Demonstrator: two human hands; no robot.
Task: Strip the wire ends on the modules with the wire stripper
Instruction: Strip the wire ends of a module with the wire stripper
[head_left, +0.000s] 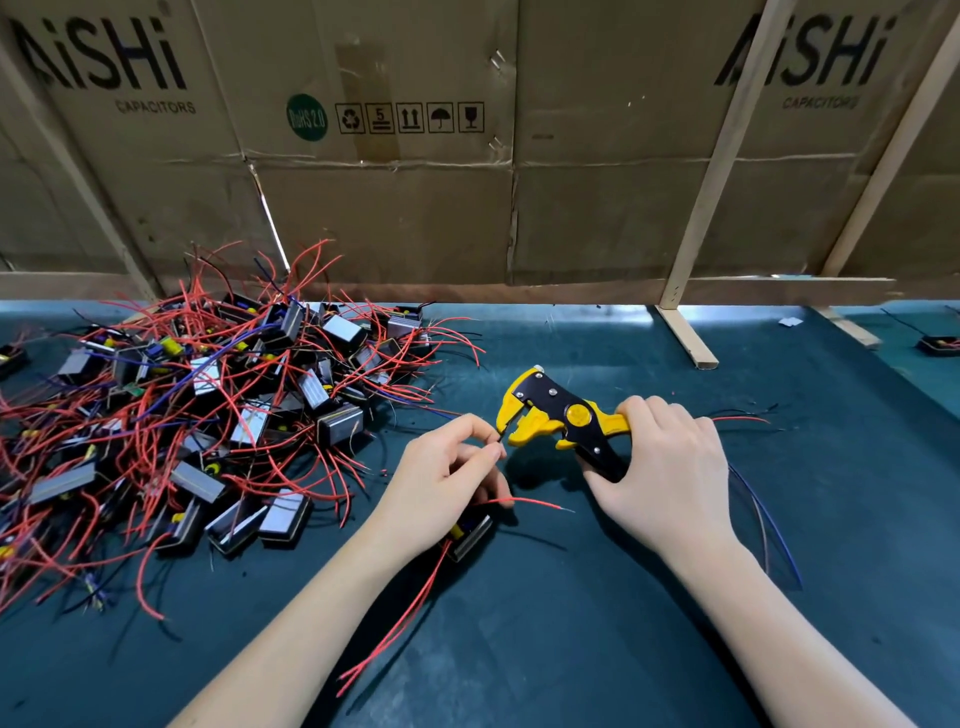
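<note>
Wire stripper (558, 415) in right hand (660, 467)

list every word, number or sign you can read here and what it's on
"AiSHi CAPACITORS": flattened brown cardboard box at back left.
"AiSHi CAPACITORS": brown cardboard panel at back right, partly behind a pale wooden slat.
"RoHS 2.0": round green sticker.
"5": stacking symbol in the printed row of handling pictograms.
Piled modules, yellow-and-black wire stripper: nothing readable.

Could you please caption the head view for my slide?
Left hand feeds a wire end into the wire stripper held by the right hand.
</note>
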